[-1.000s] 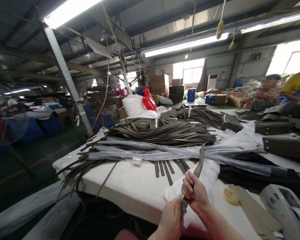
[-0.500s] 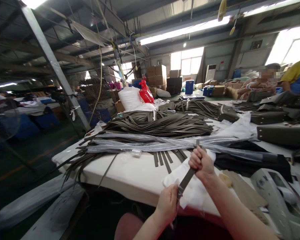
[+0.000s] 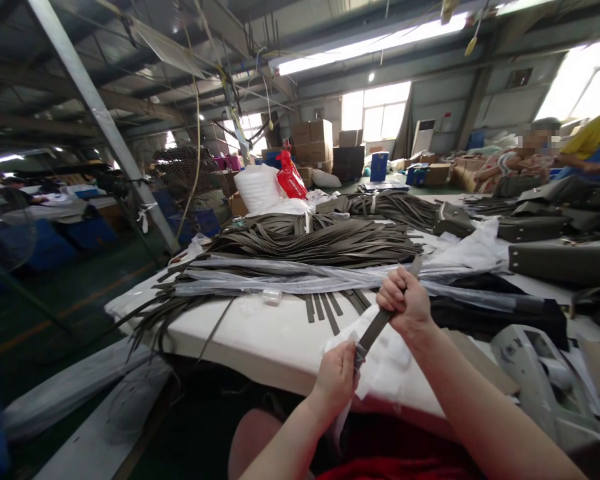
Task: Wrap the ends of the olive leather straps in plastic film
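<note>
A dark grey-green strap (image 3: 375,329) slants between my two hands over the near table edge. My right hand (image 3: 404,301) is closed in a fist around its upper part, and the strap's end sticks out above the fist. Lower down, my left hand (image 3: 336,375) pinches the strap where clear plastic film (image 3: 361,353) wraps it. The film trails below that hand toward my lap. Behind my hands, a large bundle of similar straps (image 3: 300,240) lies across the table, with long plastic-sleeved straps (image 3: 280,283) in front of it.
The white-covered table (image 3: 260,347) has its edge before me. A grey tape dispenser (image 3: 530,367) stands at right, near dark bag pieces (image 3: 560,267). A red plastic bag (image 3: 291,179) sits beside a white foam roll (image 3: 255,190). Two people are at the far right.
Both hands have risen slightly, and the strap's upper end now leans further right. The view has shifted a little. Both hands keep their hold.
</note>
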`<state>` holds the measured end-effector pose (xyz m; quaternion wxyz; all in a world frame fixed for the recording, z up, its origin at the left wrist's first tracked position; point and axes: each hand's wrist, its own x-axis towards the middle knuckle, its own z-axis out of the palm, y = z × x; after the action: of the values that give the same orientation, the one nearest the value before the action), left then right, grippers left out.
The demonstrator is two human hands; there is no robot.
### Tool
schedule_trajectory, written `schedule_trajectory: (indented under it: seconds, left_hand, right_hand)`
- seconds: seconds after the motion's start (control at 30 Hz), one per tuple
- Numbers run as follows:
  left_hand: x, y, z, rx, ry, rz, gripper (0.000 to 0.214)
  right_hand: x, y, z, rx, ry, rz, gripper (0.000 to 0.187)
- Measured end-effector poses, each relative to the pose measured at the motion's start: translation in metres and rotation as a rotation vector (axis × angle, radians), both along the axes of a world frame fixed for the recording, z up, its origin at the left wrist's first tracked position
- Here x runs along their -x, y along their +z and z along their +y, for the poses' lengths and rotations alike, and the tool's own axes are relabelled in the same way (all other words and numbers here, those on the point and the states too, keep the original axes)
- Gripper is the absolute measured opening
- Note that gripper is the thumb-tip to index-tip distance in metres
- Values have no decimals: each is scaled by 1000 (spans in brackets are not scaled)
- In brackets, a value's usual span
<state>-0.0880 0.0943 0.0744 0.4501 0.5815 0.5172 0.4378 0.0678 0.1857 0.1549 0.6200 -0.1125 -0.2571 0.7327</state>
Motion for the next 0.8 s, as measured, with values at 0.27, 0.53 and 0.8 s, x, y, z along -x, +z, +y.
schedule_trajectory:
  seconds: [0.27,0.53,0.8]
  left_hand:
    - [-6,3,2,-57,-37,-13,62]
    - [-21,88,36,-172,-86,-113,62]
    - [-38,130,54,-228,-98,-257,65]
  right_hand:
    - [7,9,-7,15,84,-34,42]
    - [10,86,-7,-232,135,-202,43]
    - [-20,181,25,-393,1,-269,41]
